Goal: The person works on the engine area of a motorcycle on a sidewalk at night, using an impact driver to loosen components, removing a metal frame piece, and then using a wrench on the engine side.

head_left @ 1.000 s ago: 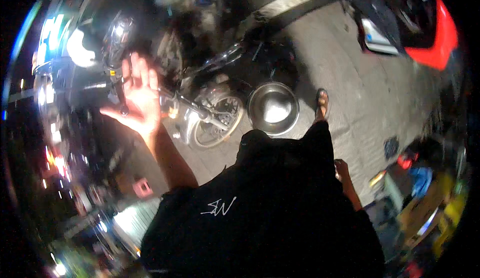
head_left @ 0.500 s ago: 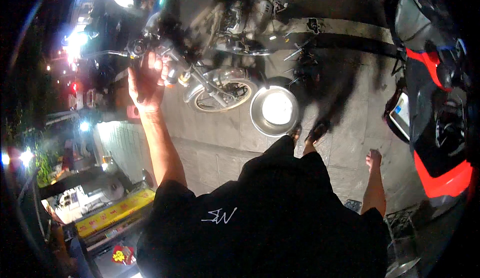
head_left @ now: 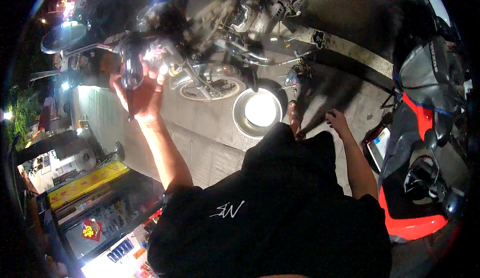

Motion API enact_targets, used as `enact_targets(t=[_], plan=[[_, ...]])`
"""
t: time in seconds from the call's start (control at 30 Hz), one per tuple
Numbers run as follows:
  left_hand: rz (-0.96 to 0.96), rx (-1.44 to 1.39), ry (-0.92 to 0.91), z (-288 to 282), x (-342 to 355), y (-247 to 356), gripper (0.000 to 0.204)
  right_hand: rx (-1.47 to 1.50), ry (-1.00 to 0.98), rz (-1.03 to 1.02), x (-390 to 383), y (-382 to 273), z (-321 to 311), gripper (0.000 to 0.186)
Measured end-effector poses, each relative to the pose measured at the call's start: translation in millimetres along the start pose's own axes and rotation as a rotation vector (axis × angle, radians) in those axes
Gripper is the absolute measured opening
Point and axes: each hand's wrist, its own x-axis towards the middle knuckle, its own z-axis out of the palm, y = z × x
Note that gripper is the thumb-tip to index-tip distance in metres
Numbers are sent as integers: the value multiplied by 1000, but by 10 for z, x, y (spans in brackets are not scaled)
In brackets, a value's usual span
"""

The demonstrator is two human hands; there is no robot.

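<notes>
Night street scene, viewed from above the person's own black T-shirt (head_left: 280,213). Left hand (head_left: 142,95) is raised at arm's length, palm facing the camera, with its fingers curled around the dark handlebar grip (head_left: 131,68) of a motorcycle (head_left: 220,43); the thumb lies alongside the grip, and strong glare on the skin blurs the exact finger positions. The grip sits at the upper left of the view, at the end of the handlebar, with a round mirror (head_left: 62,37) further left and a little above it. The motorcycle stands across the top of the view, its chromed front wheel (head_left: 210,83) just to the right of the held hand, resting on grey paving slabs (head_left: 200,138). A round metal basin (head_left: 259,110) sits on the paving just beside that wheel, brightly reflecting light, and the person's sandalled foot (head_left: 295,120) is close against the basin's right edge. Right hand (head_left: 337,120) hangs low at the person's side, fingers loosely curled inward and holding nothing, well apart from the motorcycle. A red and black scooter (head_left: 425,143) is parked along the right edge of the view, near that hand but not touched by it. A lit shopfront with a yellow signboard (head_left: 85,183) occupies the lower left.
</notes>
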Motion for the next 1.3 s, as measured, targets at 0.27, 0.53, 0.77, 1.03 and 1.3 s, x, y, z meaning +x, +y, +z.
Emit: enact_targets(t=[0.27, 0.53, 0.77, 1.03, 1.3], plan=[[26, 46, 513, -786, -210, -916, 43, -354, -32, -112, 810, 73, -303, 29], [-422, 434, 844, -1551, -936, -3992, 35, -682, -376, -291, 1657, -548, -555, 28], [-673, 1164, 359, -1337, -1043, -6798, 30, -976, -608, -288, 2396, -1690, -1061, 22], [-694, 681, 631, 340, -666, -6181, 29, -980, -441, -276, 3110, -1767, -988, 24], [-685, 378, 1162, -592, -1145, -5819, 27, -680, -710, -349, 3712, -846, 350, 24]])
